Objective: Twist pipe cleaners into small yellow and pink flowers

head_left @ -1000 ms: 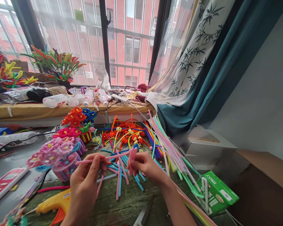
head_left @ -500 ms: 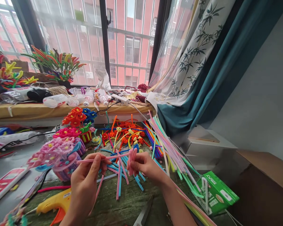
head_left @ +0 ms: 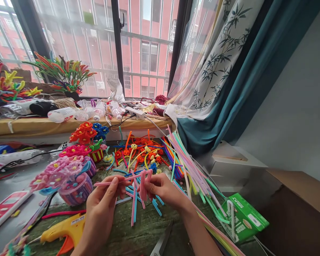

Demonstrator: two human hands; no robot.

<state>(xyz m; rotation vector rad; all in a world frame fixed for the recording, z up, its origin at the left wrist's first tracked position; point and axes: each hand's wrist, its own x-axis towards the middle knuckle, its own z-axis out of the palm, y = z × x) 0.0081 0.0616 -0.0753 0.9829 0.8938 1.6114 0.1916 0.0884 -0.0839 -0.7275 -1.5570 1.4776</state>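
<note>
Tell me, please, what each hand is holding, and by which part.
The left hand pinches a pink fuzzy stem partway along, one end sticking out; the right hand grips a looped pink bundle by its side nearest that hand.

A: How was the left hand (head_left: 102,203)?
B: Pinched, thumb (head_left: 112,187) laid over curled fingers (head_left: 121,192).
A: Right hand (head_left: 162,189)?
B: Also pinched, thumb aimed left. Hands were near, not touching; forearms (head_left: 198,227) angled inward.

The bottom edge crops the scissors (head_left: 164,239) (handles unseen); the right hand (head_left: 161,189) partly hides the folded pink pipe cleaners (head_left: 143,185)
</note>
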